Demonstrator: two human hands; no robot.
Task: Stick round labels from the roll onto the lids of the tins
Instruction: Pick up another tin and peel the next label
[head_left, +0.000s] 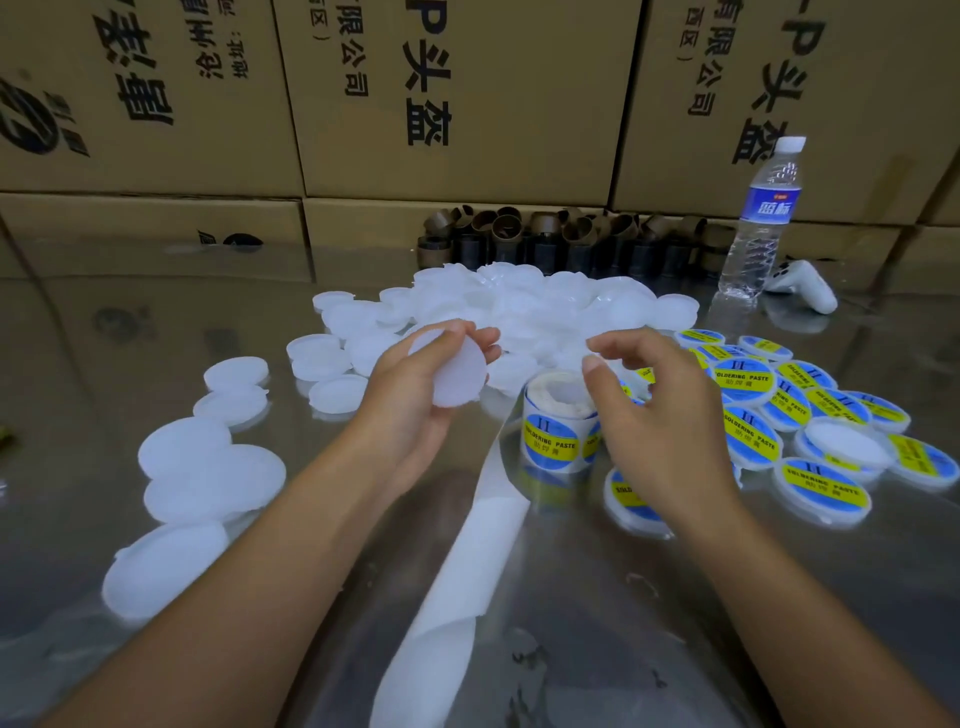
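My left hand (415, 410) holds a plain white round lid (457, 371) upright by its rim, just left of the label roll (558, 428). The roll stands on end in the middle of the table, with blue and yellow round labels on its outside. My right hand (654, 415) hovers over the roll's right side, fingers loosely curled, thumb near the roll's top edge; nothing shows between its fingers. A strip of bare white backing paper (467, 566) trails from the roll toward me.
A heap of unlabelled white lids (524, 306) lies behind the hands, with more scattered at the left (208, 478). Labelled lids (821, 410) are piled at the right. A water bottle (761, 218), a white controller (802, 291), empty cardboard cores (561, 239) and stacked cartons stand at the back.
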